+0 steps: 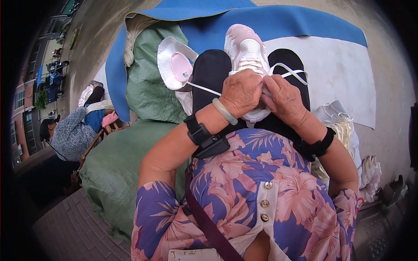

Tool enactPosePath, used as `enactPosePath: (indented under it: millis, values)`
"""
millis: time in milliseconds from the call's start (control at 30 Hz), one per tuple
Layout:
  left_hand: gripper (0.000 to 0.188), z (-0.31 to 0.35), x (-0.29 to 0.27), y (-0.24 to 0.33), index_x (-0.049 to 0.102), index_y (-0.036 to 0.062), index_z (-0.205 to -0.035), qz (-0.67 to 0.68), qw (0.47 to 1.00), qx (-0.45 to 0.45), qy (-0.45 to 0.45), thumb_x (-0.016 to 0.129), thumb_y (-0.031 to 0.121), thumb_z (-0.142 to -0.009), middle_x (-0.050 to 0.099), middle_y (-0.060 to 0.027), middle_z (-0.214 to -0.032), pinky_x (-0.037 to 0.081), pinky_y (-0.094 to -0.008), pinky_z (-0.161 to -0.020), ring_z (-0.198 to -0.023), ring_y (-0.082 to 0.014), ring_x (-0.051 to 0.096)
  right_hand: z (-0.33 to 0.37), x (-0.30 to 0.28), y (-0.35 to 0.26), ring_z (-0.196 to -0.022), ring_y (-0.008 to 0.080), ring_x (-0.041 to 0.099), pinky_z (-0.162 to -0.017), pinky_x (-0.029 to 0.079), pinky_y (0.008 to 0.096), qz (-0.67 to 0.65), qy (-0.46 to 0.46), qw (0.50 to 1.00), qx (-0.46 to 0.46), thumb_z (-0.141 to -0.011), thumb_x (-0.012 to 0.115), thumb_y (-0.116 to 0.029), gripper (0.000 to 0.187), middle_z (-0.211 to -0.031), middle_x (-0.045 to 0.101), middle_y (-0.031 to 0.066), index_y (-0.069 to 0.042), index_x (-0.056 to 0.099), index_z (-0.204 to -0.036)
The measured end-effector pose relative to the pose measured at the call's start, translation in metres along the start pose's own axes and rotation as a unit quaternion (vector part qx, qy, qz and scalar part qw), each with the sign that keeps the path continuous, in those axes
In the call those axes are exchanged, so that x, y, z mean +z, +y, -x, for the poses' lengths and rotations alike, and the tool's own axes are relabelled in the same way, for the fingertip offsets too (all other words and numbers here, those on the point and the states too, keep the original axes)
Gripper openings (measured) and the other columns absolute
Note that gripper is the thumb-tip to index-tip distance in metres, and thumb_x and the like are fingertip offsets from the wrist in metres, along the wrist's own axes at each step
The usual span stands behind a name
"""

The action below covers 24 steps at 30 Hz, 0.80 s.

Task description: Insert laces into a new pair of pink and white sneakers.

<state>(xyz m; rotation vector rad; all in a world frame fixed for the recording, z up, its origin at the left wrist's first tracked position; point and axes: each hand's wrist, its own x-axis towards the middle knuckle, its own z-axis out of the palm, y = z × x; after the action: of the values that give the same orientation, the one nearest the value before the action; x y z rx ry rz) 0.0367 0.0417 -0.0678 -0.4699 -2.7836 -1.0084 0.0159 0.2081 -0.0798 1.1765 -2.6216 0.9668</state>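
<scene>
A pink and white sneaker (249, 50) rests between my black-clad knees, toe pointing away from me. White shoelace (290, 71) crosses its front, one strand stretching left and another looping out over the right knee. Closed over the left side of the shoe's opening, my left hand (241, 92) grips the lace. My right hand (284, 99) is beside it, thumb and fingers pinched on lace at the right eyelet edge. The fingertips of both hands are partly hidden.
Left of my knees lies a white shoe piece with a pink insole (180, 66), against a green woven sack (152, 69). A blue and white sheet (318, 56) spreads ahead. Bundled cream laces (343, 132) hang at right. Another person (72, 132) sits at far left.
</scene>
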Motion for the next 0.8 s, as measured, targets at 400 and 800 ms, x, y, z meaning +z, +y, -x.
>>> enactPosePath:
  millis: [400, 800]
  values:
    - [0.014, -0.005, 0.011, 0.006, 0.059, 0.0083, -0.073, -0.149, 0.988, -0.001, -0.042, 0.057, 0.022, -0.075, 0.055, -0.0100, -0.071, 0.045, -0.0386, -0.058, -0.066, -0.0290, 0.057, 0.009, 0.013, 0.013, -0.070, 0.0326, 0.055, -0.063, 0.045, 0.0400, -0.105, 0.078, 0.987, 0.097, -0.073, 0.054, -0.008, 0.022, -0.078, 0.052, 0.0143, -0.002, 0.053, -0.095]
    - [0.012, -0.013, 0.003, 0.005, 0.055, 0.0077, -0.067, -0.165, 0.984, 0.058, -0.042, 0.058, 0.019, -0.071, 0.054, -0.0084, -0.066, 0.045, -0.0374, -0.053, -0.061, -0.0286, 0.058, 0.013, 0.011, 0.009, -0.071, 0.0303, 0.058, -0.065, 0.048, 0.0359, -0.239, 0.068, 0.949, 0.192, -0.070, 0.060, -0.013, 0.036, -0.079, 0.057, 0.0136, -0.003, 0.053, -0.104]
